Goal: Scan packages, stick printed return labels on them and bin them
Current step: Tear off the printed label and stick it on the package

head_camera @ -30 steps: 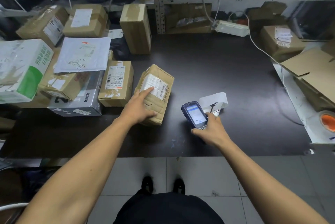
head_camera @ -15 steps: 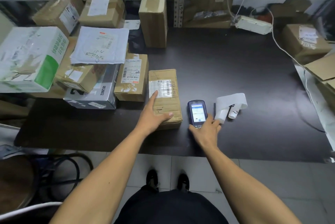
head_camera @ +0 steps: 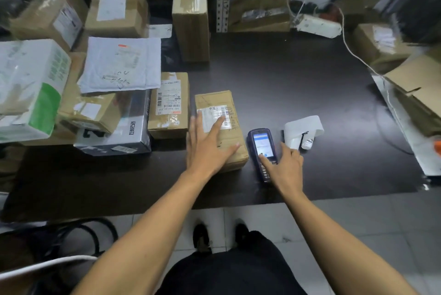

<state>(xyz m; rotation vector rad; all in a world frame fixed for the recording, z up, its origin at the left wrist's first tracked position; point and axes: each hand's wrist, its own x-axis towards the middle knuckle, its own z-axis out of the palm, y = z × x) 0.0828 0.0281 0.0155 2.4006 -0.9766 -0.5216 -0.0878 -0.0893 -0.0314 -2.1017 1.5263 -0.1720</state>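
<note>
Cardboard and plastic wrap crowd the left of the dark bench (head_camera: 298, 75): a white and green box (head_camera: 31, 89), a grey padded mailer (head_camera: 121, 63) lying on top of the pile, a silver-wrapped parcel (head_camera: 124, 130), and a small labelled carton (head_camera: 169, 106) just beside the package in hand. That brown package (head_camera: 222, 125) lies flat near the bench's front edge, its shipping label (head_camera: 214, 115) facing up. The left hand (head_camera: 207, 146) rests on it with straight, spread fingers (head_camera: 220, 125), pressing it down rather than gripping it. Just to its right the handheld scanner (head_camera: 262, 149) lies on the bench, screen lit, and the right hand (head_camera: 284, 168) has its index finger extended onto the lower screen or top keys while the other fingers stay loosely relaxed, grasping nothing. Further right, a curl of printed return label (head_camera: 303, 132) lies near the scanner. By my reading, the scan step is being confirmed on the device; next the label must be picked up, peeled and laid squarely on the package. The screen text is unreadable, no bin is identifiable, and the cartons at the right edge are cut off.
</note>
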